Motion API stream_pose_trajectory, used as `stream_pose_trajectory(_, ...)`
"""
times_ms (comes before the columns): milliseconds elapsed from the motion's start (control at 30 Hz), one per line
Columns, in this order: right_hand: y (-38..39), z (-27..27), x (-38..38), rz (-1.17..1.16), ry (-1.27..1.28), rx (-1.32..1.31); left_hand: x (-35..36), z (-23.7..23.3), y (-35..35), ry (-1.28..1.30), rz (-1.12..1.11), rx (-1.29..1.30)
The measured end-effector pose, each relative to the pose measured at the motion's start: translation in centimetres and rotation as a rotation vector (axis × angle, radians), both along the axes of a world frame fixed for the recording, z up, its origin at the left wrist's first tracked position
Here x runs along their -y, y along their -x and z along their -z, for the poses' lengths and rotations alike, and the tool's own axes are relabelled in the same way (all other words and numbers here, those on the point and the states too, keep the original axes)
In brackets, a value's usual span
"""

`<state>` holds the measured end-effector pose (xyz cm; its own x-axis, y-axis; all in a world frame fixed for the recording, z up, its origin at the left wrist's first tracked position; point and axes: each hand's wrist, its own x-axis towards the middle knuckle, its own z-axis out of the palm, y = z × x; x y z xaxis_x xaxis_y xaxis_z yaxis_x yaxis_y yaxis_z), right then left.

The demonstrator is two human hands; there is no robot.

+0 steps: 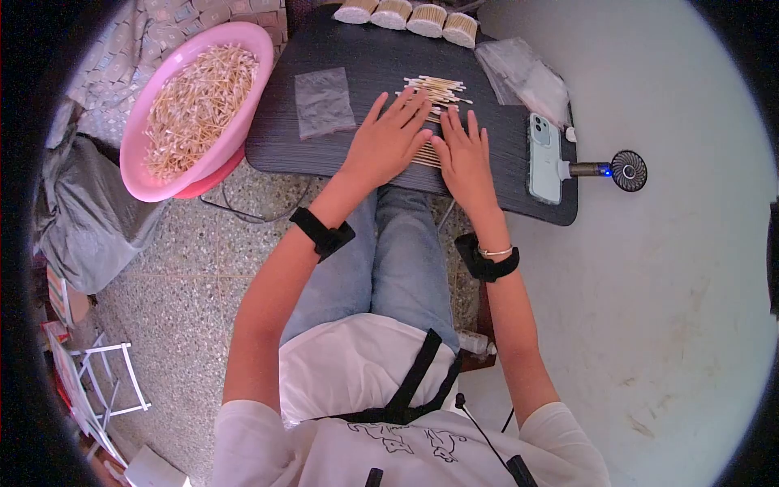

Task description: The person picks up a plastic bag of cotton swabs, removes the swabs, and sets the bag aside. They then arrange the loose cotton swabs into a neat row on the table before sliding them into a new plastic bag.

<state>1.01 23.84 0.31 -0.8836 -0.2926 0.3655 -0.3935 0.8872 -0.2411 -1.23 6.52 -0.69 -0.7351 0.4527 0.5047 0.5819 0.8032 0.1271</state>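
Note:
Several cotton swabs [438, 88] with wooden sticks and white tips lie loosely on the dark table [377, 50]. Both of my hands rest flat over more swabs nearer the table's front edge. My left hand [388, 140] has its fingers stretched and spread, covering the left ends of the sticks. Opposite it, my right hand [468, 158] lies with fingers extended over the right ends. Between my two thumbs a row of parallel sticks [426, 154] shows. What lies under my palms is hidden.
A pink basin [258, 49] full of loose swabs stands left. A clear plastic bag [323, 101] lies left of my hands. Bundled swabs [426, 20] line the back edge. At right are more plastic bags [531, 85], a phone [544, 166] and a small fan [629, 170] beside the wall.

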Motion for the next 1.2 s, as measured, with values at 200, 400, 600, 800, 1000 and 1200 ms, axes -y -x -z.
stream_pose_trajectory(200,-0.5,-0.2,-0.2,-0.035,0.109,0.064,0.2,-0.2,-0.5,0.021,0.055,0.07)
stream_pose_trajectory(400,0.6,0.0,0.2,-0.106,0.171,-0.011,0.2,0.0,-0.2,-0.047,0.087,0.08)
stream_pose_trajectory(600,1.1,0.1,0.6,-0.11,0.11,-0.06,0.2,-0.7,-0.7,-0.087,0.122,0.114)
stream_pose_trajectory(800,0.1,-0.3,0.0,-0.128,0.141,-0.04,0.1,-0.7,-0.6,-0.057,0.155,0.069)
stream_pose_trajectory(1000,-0.7,-0.9,-0.1,-0.117,0.142,-0.045,0.3,-0.5,-0.6,-0.082,0.164,0.044)
stream_pose_trajectory(1200,-0.9,-0.2,-0.6,-0.124,0.143,-0.057,0.2,0.1,-0.4,-0.106,0.138,0.038)
